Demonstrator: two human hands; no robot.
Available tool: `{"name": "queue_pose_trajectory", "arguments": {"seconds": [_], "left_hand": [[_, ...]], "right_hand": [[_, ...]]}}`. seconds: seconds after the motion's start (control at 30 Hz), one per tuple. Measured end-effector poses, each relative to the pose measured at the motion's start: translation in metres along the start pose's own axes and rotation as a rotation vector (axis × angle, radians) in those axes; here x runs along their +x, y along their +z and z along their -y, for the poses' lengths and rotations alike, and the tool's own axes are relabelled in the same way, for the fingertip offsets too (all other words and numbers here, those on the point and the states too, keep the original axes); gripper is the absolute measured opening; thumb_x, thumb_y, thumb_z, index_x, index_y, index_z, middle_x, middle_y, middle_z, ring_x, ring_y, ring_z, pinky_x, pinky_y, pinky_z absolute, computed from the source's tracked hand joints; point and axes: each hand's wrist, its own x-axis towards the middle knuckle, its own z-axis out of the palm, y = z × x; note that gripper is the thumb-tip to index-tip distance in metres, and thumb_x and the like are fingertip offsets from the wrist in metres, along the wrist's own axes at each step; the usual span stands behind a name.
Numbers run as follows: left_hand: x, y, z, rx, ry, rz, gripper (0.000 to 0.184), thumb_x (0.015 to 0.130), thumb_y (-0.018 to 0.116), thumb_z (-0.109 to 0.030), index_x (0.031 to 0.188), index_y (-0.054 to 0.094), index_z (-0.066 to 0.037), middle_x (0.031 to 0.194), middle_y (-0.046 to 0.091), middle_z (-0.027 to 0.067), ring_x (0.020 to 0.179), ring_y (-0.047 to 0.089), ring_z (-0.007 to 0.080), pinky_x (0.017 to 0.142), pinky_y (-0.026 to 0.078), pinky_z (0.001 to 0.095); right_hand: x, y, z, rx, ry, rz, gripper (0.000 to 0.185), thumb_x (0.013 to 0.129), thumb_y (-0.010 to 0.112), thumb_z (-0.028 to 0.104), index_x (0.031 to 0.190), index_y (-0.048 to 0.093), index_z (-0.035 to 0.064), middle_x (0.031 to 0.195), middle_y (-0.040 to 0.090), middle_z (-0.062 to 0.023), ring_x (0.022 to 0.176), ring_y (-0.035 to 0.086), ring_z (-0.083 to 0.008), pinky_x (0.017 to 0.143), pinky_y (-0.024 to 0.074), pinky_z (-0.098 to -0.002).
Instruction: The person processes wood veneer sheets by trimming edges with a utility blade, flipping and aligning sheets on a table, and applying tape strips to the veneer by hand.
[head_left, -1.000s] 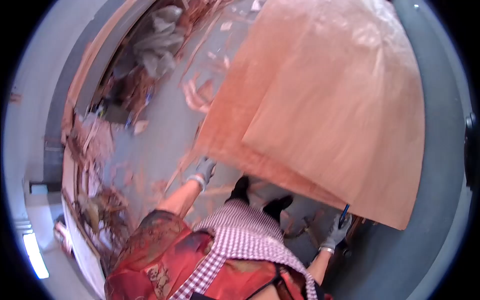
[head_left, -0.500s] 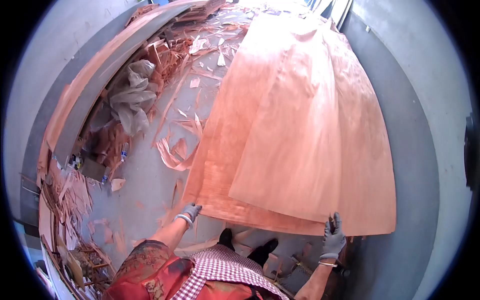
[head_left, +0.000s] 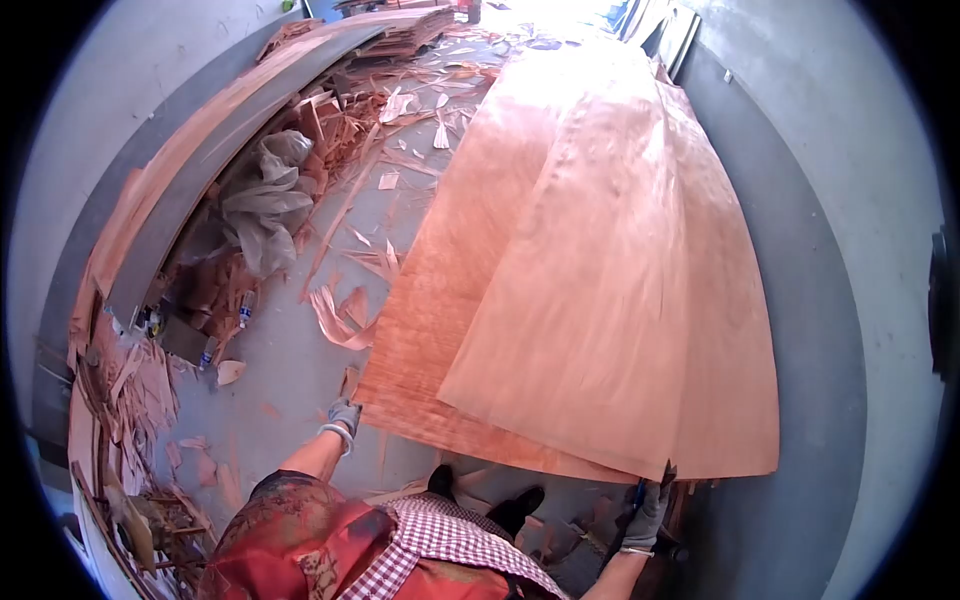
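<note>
Large reddish wood veneer sheets lie in a broad stack in front of me. A paler sheet overlaps a darker one at the left. My left hand, in a grey glove, is closed at the near left corner of the darker sheet. My right hand, also gloved, is at the near edge, its fingers wrapped round a dark, blue-marked tool whose kind I cannot make out.
Veneer scraps litter the grey floor. Crumpled clear plastic lies at the left beside long stacked boards. A wall runs along the right. Both my shoes are near the sheets' edge.
My left hand has moved left and slightly down, along with the darker sheet's corner. The paler sheet's left corner has shifted left. My right hand has dropped lower and its fingers have closed.
</note>
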Motion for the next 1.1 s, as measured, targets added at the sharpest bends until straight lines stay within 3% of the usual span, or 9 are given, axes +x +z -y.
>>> {"name": "queue_pose_trajectory", "arguments": {"seconds": [0.13,0.23,0.43,0.57,0.6,0.63,0.7,0.87,1.1], "left_hand": [[-0.006,-0.01,-0.01,0.011,-0.062,0.059,0.045,0.075,0.066,-0.025,0.114,0.056,-0.003,0.112,0.058,0.0218,0.102,0.056,0.0334,0.085,0.045,0.0389],[-0.019,-0.024,-0.023,-0.003,-0.065,0.066,0.035,0.075,0.064,-0.027,0.102,0.061,-0.005,0.097,0.062,0.0207,0.092,0.06,0.0352,0.08,0.046,0.0402],[0.016,0.023,0.035,-0.119,-0.011,0.078,0.039,0.071,0.066,-0.03,0.099,0.063,-0.002,0.097,0.063,0.0204,0.093,0.061,0.0331,0.081,0.046,0.038],[0.0,-0.005,0.011,-0.088,0.153,0.135,0.043,0.076,0.061,-0.031,0.11,0.059,-0.005,0.107,0.061,0.0184,0.1,0.058,0.0312,0.085,0.044,0.0348],[0.009,0.003,0.024,-0.061,0.204,0.117,0.042,0.078,0.06,-0.031,0.11,0.059,-0.005,0.106,0.062,0.0176,0.099,0.058,0.0314,0.084,0.044,0.0338],[0.029,0.01,0.041,-0.074,0.03,0.289,0.034,0.076,0.064,-0.029,0.098,0.063,-0.002,0.093,0.066,0.0161,0.086,0.062,0.029,0.076,0.046,0.0353],[0.029,0.015,0.039,-0.191,0.006,0.14,0.026,0.073,0.068,-0.023,0.087,0.065,-0.002,0.082,0.066,0.0141,0.076,0.062,0.025,0.071,0.046,0.0359],[0.045,0.022,0.055,-0.137,-0.004,0.167,0.022,0.078,0.066,-0.019,0.092,0.062,-0.002,0.08,0.062,0.0082,0.069,0.055,0.0162,0.061,0.045,0.0304],[0.04,0.021,0.031,-0.369,-0.181,0.297,0.018,0.081,0.063,-0.017,0.093,0.057,-0.004,0.077,0.058,0.0087,0.06,0.057,0.0188,0.05,0.049,0.0301]], "right_hand": [[0.019,-0.022,-0.013,-0.02,-0.054,0.147,0.043,0.083,0.058,0.015,0.125,0.048,0.0136,0.076,0.053,0.0056,0.051,0.043,-0.0036,0.044,0.035,-0.0163],[0.025,-0.013,-0.009,-0.064,0.03,0.199,0.05,0.082,0.062,0.022,0.129,0.046,0.0143,0.068,0.049,0.0045,0.047,0.045,-0.0044,0.037,0.0321,-0.0164],[0.055,-0.025,-0.079,-0.345,-0.071,-0.096,0.044,0.082,0.064,0.013,0.123,0.051,0.0114,0.07,0.054,0.0046,0.043,0.04,-0.0031,0.035,0.0299,-0.0184],[0.041,0.034,-0.056,-0.507,-0.251,-0.035,0.04,0.087,0.057,0.017,0.119,0.05,-0.0045,0.107,0.055,-0.0056,0.09,0.052,-0.0162,0.078,0.0434,-0.0292],[0.056,0.003,-0.06,-0.651,-0.1,0.047,0.044,0.086,0.06,0.022,0.12,0.05,-0.0036,0.103,0.055,-0.0038,0.091,0.05,-0.015,0.079,0.0425,-0.03],[0.042,0.023,-0.053,-0.592,-0.008,-0.021,0.045,0.083,0.064,0.025,0.121,0.053,0.0025,0.091,0.056,0.0017,0.078,0.05,-0.0097,0.067,0.043,-0.0265],[0.047,0.026,-0.068,-0.441,-0.004,-0.13,0.04,0.082,0.066,0.025,0.119,0.056,0.0148,0.068,0.048,0.0107,0.051,0.035,0.0004,0.043,0.0267,-0.0168],[0.05,0.011,-0.067,-0.508,0.053,-0.127,0.043,0.083,0.063,0.011,0.124,0.052,0.0062,0.106,0.058,0.0028,0.077,0.051,-0.0044,0.064,0.0423,-0.0175],[0.049,0.021,-0.073,-0.401,-0.067,-0.213,0.033,0.081,0.065,0.007,0.114,0.061,0.0097,0.072,0.055,0.0099,0.05,0.038,0.0006,0.044,0.0286,-0.016]]}}
